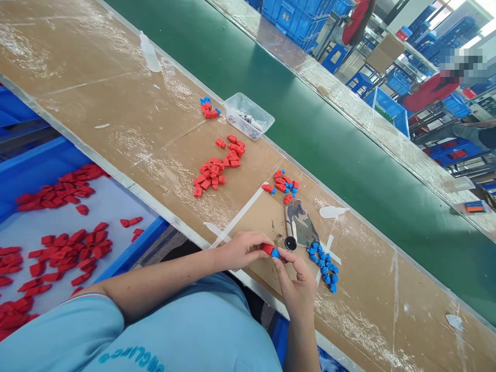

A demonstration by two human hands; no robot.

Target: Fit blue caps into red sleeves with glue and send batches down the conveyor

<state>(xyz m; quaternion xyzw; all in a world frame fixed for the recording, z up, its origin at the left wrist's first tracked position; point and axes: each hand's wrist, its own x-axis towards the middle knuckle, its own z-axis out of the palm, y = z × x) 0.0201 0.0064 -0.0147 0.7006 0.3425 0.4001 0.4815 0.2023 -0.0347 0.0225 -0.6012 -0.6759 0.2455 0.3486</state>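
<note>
1. A small red plastic block (267, 249) is pinched in the fingers of the left hand (240, 249), just in front of the small round black-capped pot (290, 243) on the brown workbench (116, 103).
2. A small blue plastic cap (275, 253) is held against the block's end by the fingertips of the right hand (297, 287), which are closed narrowly on it.
3. Both pieces are judged light, stiff and smooth, so a slip is possible; they are best taken by their flat sides.
4. A cluster of loose blue plastic caps (323, 263) lies just right of the pot.
5. A heap of red plastic blocks (217, 168) lies well beyond the pot, with a clear plastic tray (248, 115) farther still.
</note>
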